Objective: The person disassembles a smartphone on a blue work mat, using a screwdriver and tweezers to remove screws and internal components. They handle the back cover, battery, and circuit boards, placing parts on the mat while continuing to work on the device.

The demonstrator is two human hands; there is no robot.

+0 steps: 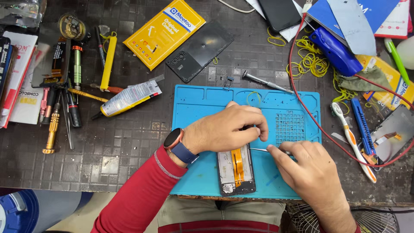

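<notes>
The left hand (228,129) presses the opened phone (236,169) flat; the right hand (302,162) pinches tweezers (260,149). A slip could tear its orange ribbon cable (237,166).

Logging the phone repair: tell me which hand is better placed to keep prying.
Right. The right hand already holds the thin metal tool at the opened phone; the left hand presses on its top.

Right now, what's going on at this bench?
A person is working on an opened phone lying on a blue work mat. The left hand presses on the phone's upper end, while the right hand holds a thin metal tool with its tip at the phone's upper right edge. The phone's orange flex cable is exposed. A black back cover lies above the mat, with a glue tube to its left.
</notes>
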